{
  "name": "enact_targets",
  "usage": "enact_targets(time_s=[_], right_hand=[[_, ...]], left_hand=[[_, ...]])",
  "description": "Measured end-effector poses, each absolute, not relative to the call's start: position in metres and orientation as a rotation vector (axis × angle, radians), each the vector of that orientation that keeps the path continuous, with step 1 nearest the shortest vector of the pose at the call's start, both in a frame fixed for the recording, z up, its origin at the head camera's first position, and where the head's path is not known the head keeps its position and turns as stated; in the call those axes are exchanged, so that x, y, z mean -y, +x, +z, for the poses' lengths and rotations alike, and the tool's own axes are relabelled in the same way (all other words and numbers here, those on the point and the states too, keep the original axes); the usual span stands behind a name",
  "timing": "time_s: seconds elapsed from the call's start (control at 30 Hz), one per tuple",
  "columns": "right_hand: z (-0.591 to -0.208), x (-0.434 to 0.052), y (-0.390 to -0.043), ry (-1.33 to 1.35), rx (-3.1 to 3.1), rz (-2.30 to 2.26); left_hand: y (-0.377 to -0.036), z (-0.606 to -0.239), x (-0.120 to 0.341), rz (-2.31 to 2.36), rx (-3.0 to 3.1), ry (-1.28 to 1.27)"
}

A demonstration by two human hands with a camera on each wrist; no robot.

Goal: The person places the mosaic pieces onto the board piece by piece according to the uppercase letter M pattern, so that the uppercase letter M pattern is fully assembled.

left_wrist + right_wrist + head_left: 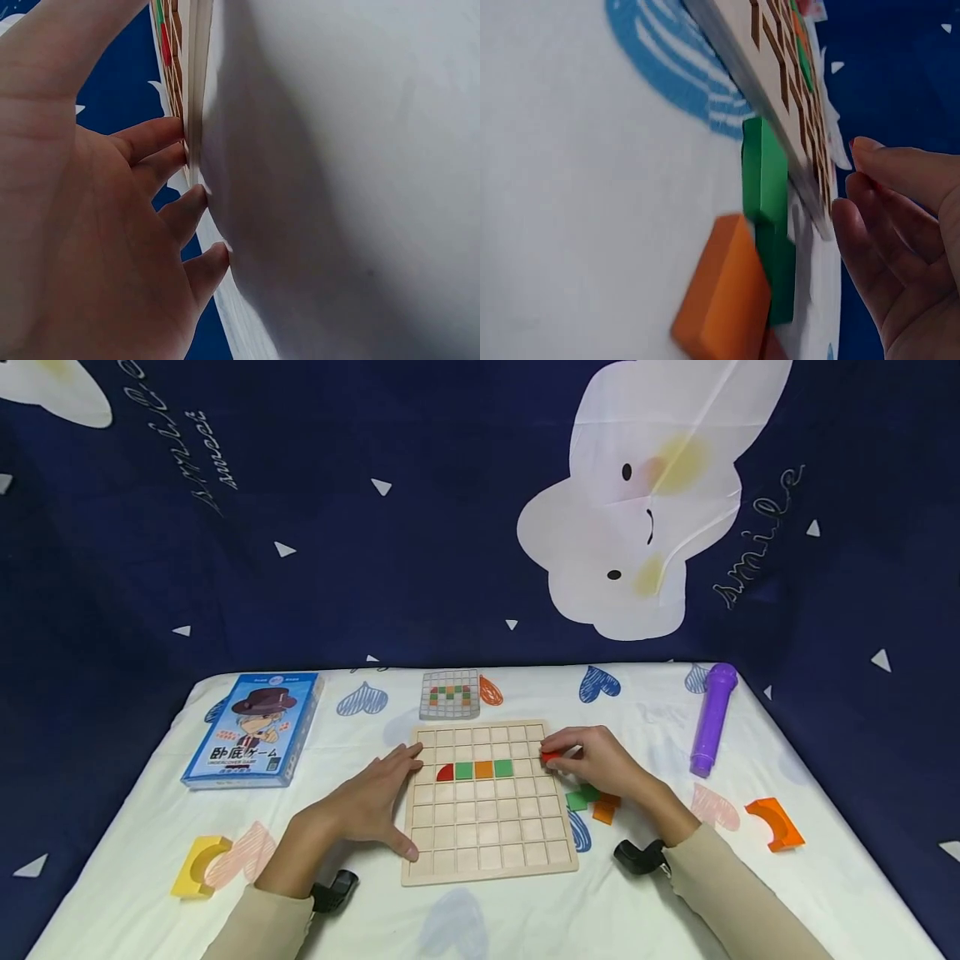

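A wooden grid board [487, 835] lies in the middle of the table. One of its rows carries a red quarter-round tile [446, 772], a green square tile [464, 770], an orange square tile [483, 769] and another green tile [503, 767]. My left hand [367, 797] rests along the board's left edge, fingers and thumb spread. Over the right edge, my right hand [600, 760] pinches a red tile [551, 757] between thumb and fingertips; most of that tile is hidden. Below this hand lie loose green blocks [765, 172] and orange blocks [727, 292].
Behind the board is a small pattern card [450, 695]. A blue game box [251, 731] and a yellow arch block [201, 867] lie on the left. To the right are a purple microphone-shaped stick [712, 720] and an orange arch block [776, 824].
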State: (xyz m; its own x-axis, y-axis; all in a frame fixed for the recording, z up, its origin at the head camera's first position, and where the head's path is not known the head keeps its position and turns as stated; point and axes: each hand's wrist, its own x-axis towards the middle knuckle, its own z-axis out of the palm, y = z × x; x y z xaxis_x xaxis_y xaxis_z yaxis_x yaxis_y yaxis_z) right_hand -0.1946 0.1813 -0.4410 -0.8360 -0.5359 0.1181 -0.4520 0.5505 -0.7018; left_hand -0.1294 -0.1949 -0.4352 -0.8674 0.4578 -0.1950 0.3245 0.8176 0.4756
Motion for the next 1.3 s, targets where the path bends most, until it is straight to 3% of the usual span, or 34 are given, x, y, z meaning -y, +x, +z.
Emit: enact_targets(time_s=[1.3], right_hand=[[-0.45, -0.14, -0.195, -0.848, -2.678, -1.004]], left_hand=[[-0.13, -0.432, 0.193, 0.631, -2.694, 0.57]])
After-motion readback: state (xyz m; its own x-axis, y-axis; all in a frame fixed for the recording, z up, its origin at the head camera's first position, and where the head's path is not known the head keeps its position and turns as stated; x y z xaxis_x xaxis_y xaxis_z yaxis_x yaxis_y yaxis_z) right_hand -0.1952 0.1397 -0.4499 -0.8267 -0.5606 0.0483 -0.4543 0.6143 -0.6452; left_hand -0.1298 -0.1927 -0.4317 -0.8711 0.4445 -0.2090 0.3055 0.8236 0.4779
